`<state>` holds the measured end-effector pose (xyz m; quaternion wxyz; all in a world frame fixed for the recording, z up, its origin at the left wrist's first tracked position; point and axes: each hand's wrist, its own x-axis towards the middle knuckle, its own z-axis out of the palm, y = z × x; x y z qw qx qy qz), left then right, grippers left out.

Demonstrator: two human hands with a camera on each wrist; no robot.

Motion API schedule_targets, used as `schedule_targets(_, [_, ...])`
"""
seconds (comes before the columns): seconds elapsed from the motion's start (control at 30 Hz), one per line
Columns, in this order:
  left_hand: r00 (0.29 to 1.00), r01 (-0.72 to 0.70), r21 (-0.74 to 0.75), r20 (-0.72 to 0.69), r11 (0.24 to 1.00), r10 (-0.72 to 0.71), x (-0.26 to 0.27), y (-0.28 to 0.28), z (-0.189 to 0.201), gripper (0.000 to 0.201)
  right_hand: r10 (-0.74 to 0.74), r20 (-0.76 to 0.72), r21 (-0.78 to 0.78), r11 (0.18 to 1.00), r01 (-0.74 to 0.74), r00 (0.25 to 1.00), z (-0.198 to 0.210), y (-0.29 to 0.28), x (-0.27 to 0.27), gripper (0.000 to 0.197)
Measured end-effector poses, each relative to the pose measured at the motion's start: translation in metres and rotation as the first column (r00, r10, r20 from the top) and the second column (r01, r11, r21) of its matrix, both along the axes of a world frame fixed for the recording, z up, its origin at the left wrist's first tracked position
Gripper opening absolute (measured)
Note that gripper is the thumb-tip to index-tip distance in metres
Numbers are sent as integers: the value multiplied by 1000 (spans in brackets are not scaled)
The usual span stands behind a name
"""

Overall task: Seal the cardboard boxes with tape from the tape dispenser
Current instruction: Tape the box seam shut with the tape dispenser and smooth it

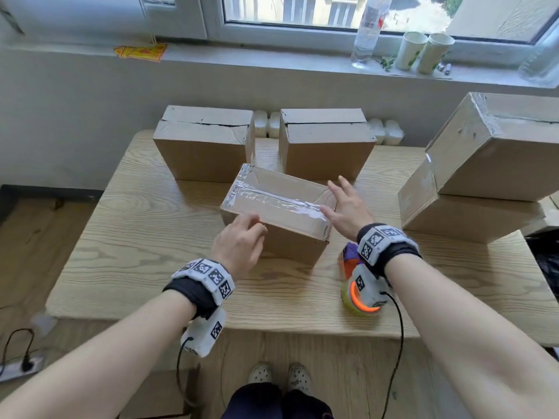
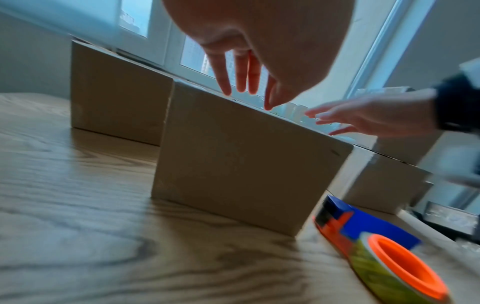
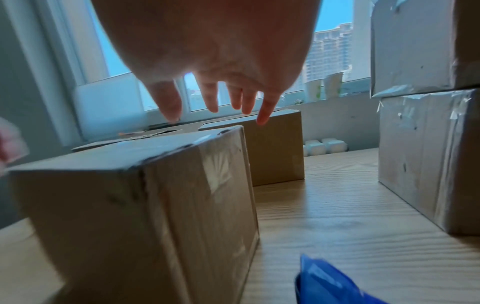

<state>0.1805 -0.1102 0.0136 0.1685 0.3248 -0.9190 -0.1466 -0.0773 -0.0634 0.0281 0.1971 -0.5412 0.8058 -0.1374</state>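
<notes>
The taped box sits in the middle of the desk, turned a bit crooked, w/ shiny clear tape along its top seam & down both ends. The left hand is at the box's near left corner, fingers bent down a little, tips on or just above the top edge; it holds nothing. In the left wrist view its fingers point straight down at that edge. The right hand is at the box's right end, fingers spread & straight, holding nothing; can't tell if it touches the tape there. The tape dispenser lies on the desk just right of the box, near the front edge, under the right wrist; it's orange & blue w/ a yellow-green roll.

Behind the taped box stand 2 more boxes w/ no tape: the back left box & the back right box, flaps shut but seams bare. On the desk's right side is a stack of 2 taped boxes, the top one tilted. Further back, on the window sill, are a clear bottle & 2 paper cups
</notes>
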Motion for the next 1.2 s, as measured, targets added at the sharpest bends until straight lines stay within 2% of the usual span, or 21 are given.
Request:
schedule_targets(0.07, [999, -29, 85, 15, 996, 28, -4, 13, -2, 16, -20, 41, 60, 998, 18, 999, -4, -11, -8, 67])
schedule_targets(0.17, [992, -87, 253, 111, 964, 61, -11, 24, -7, 29, -24, 82, 72, 997, 18, 996, -8, -12, -11, 68])
schedule_targets(0.3, [987, -106, 343, 153, 933, 56, -23, 30, -2, 40, -52, 132, 50, 998, 46, 990, -8, 2, -10, 72])
schedule_targets(0.4, [986, -130, 380, 142, 916, 81, -26, 30, -4, 43, -80, 178, 67, 995, 69, 981, -6, 16, -9, 70])
schedule_targets(0.5, [982, -181, 442, 126, 878, 139, -28, 30, -6, 48, -112, 257, 47, 994, 103, 960, -6, 26, -9, 56])
schedule_targets(0.67, [974, -223, 535, 82, 815, 212, -34, 31, -3, 53, -174, 439, 20, 983, 185, 881, -7, 43, -4, 40])
schedule_targets(0.87, [978, -188, 644, 57, 742, 199, -39, 24, 3, 46, -222, 453, 14, 970, 242, 863, -11, 66, 9, 37])
schedule_targets(1.0, [975, -172, 691, 18, 702, 221, -45, 16, 3, 58, -222, 489, -18, 964, 265, 843, -9, 74, 17, 35])
schedule_targets(1.03, [976, -160, 670, -4, 725, 219, -46, 15, 2, 60, -224, 499, -26, 962, 273, 837, -9, 75, 18, 34])
schedule_targets(1.1, [985, -136, 532, -14, 836, 170, -48, 18, -1, 58, -244, 506, -32, 953, 301, 827, -13, 81, 19, 27])
schedule_targets(1.13, [993, -115, 431, 16, 895, 120, -50, 20, -2, 55, -274, 496, -21, 945, 326, 824, -17, 85, 19, 24])
schedule_targets(1.2, [989, -11, 228, 146, 974, -23, -52, 25, -5, 50, -334, 433, 22, 933, 360, 837, -32, 95, 16, 31])
